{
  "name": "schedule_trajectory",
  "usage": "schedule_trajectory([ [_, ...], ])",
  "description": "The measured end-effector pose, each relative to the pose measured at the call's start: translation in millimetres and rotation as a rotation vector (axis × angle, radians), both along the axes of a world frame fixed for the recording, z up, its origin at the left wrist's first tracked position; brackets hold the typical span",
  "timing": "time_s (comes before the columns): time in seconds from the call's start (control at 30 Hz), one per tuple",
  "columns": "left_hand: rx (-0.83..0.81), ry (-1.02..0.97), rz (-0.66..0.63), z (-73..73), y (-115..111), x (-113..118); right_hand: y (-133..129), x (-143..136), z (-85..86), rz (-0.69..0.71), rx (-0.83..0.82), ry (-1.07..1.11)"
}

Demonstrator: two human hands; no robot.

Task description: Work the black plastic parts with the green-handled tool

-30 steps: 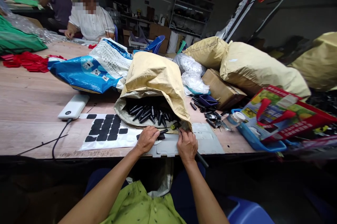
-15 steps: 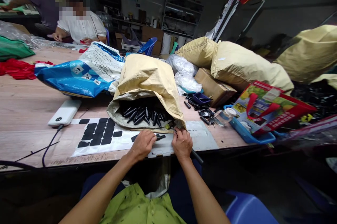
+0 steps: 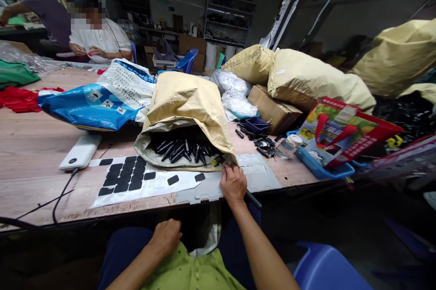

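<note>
Beside creased tan sack [image 3: 185, 99]; right hand [image 3: 234, 184] grips dark cylindrical rod [image 3: 254, 200]

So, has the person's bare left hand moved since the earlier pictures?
Yes: the left hand moved back from the pale wooden table, past its near edge, toward the green shirt.

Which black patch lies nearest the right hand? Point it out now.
The black patch at the right end of the white sheet; every other patch lies farther left of the right hand, most clustered in rows.
</note>
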State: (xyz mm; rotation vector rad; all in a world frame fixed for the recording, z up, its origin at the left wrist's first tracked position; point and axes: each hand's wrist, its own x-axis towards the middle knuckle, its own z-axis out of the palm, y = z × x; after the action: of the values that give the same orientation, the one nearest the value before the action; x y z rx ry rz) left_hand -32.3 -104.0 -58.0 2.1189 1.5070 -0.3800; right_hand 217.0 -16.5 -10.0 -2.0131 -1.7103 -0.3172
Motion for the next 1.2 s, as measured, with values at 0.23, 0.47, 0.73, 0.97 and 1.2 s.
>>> schedule_trajectory([
  [0.23, 0.135, -0.499, 0.129, 90.8, 58, 36, 1, 0, 0.5, -0.001, -0.002, 0.008],
  [0.47, 0.484, -0.227, 0.488, 105.7, 162, 65, -1, 0, 1.6, -0.002, 0.015, 0.01],
  [0.73, 0.487, -0.172, 0.433, 107.7, 155, 63, -1, 0, 1.8, -0.005, 0.017, 0.027],
  [0.97, 0.508, -0.424, 0.211, 87.3, 107, 42, -2, -1, 4.3, -0.017, -0.02, 0.024],
  [1.2, 0.517, -0.668, 0.195, 53.8, 105, 37, -1, 1, 10.6, 0.014, -0.055, 0.04],
])
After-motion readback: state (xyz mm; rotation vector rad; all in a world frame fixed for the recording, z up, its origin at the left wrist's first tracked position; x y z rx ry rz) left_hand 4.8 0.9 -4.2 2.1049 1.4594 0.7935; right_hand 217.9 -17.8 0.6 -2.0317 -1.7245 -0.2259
